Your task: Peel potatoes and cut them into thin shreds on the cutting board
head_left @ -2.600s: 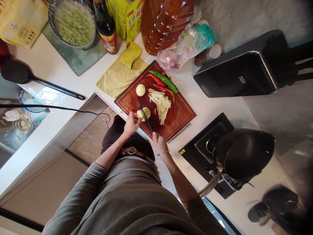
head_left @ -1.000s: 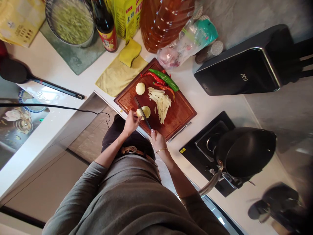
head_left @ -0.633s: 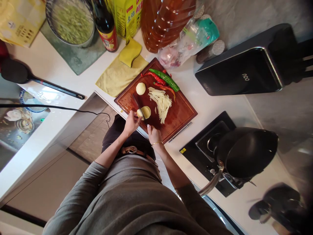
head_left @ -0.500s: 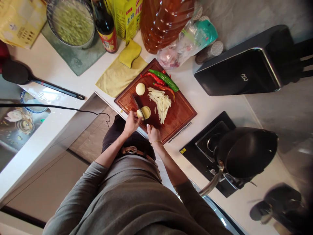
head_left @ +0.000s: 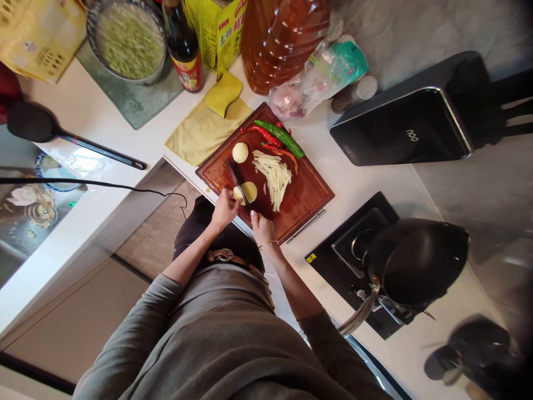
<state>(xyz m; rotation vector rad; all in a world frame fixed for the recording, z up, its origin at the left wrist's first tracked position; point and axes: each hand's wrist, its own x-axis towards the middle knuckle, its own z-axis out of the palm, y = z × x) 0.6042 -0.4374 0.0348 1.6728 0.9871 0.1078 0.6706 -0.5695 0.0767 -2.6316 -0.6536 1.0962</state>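
On the reddish-brown cutting board (head_left: 310,186), my left hand (head_left: 225,209) pinches a pale peeled potato (head_left: 237,193) near the board's front edge. My right hand (head_left: 262,229) is closed around the handle of a kitchen knife (head_left: 234,173), whose dark blade lies against the potato's cut side. Pale round slices (head_left: 250,191) lie just beyond the blade. A whole peeled potato (head_left: 240,152) rests farther back. Thin pale strips (head_left: 273,176) are heaped to the right, below a green chili (head_left: 283,137) and several red chilies (head_left: 266,133).
A black wok (head_left: 420,264) sits on the stove (head_left: 320,264) at right, its handle toward me. Behind the board stand a large oil jug (head_left: 283,44) and a sauce bottle (head_left: 185,55). A yellow cloth (head_left: 200,133) lies by the board; a black spatula (head_left: 33,122) is near the sink.
The blade now stands slightly apart from the front slice, which shows more fully beyond it. Both hands keep nearly the same places; the view has shifted a little.
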